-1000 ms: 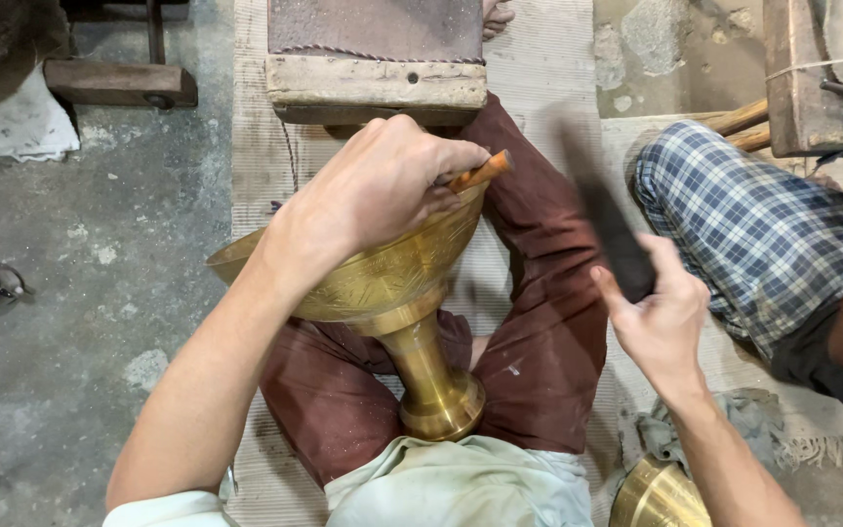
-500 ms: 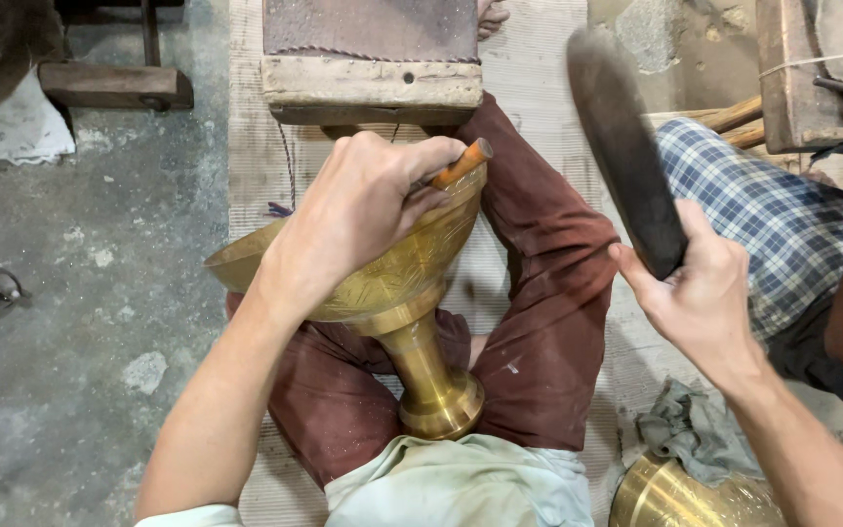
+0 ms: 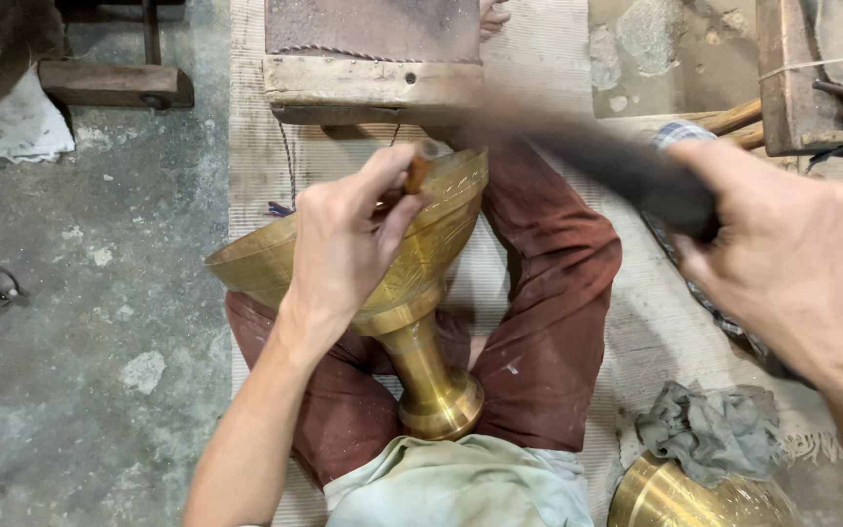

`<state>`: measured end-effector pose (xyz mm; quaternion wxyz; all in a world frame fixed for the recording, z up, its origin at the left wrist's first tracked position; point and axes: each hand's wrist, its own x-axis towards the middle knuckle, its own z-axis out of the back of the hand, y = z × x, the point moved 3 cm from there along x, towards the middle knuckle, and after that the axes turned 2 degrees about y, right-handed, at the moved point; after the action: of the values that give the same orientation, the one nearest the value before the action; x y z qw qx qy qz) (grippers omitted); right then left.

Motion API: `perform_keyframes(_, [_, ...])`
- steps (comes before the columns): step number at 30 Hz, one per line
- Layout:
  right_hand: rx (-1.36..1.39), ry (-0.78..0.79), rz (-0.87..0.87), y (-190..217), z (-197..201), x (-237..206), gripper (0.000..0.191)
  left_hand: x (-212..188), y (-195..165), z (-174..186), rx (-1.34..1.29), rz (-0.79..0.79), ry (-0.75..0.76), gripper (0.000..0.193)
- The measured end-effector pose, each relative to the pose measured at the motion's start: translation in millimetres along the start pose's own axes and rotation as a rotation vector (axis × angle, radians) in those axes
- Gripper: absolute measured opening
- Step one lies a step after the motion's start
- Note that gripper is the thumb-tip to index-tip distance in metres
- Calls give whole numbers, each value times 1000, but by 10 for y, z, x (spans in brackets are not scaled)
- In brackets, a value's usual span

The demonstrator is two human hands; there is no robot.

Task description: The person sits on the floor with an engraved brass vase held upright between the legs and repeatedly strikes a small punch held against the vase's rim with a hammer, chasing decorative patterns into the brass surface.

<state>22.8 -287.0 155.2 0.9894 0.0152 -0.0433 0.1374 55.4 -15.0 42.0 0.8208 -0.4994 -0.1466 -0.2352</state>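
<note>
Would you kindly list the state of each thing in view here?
brass goblet: lying tilted across the lap, stem toward the person
left hand: closed on a small chisel set against the goblet
right hand: gripping a dark mallet, blurred
grey rag: crumpled on a second brass piece

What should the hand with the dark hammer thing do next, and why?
Probably bring the dark mallet down onto the top of the small punch. The left hand pinches that punch against the side of the brass goblet-shaped vessel lying across the lap, and the right hand grips the mallet, blurred, with its head close to the punch's end.
</note>
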Motion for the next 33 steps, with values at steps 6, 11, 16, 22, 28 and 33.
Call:
perform_keyframes(6, [-58, -51, 110, 154, 227, -10, 36, -173, 36, -76, 5, 67, -153, 32])
perform_keyframes(11, [-388, 112, 67, 127, 31, 64, 36, -192, 80, -152, -63, 62, -224, 30])
perform_keyframes(16, [-496, 399, -88, -1, -183, 89, 23, -219, 94, -188, -45, 55, -254, 30])
perform_keyframes(22, [-20, -116, 118, 149, 200, 36, 31, -238, 88, -173, -22, 29, -252, 26])
perform_keyframes(28, [-6, -102, 104, 185, 190, 90, 35, -106, 50, -107, 3, 24, -134, 33])
perform_keyframes(33, [16, -90, 30, 17, -30, -8, 32, 59, 22, -57, 69, 71, 37, 34])
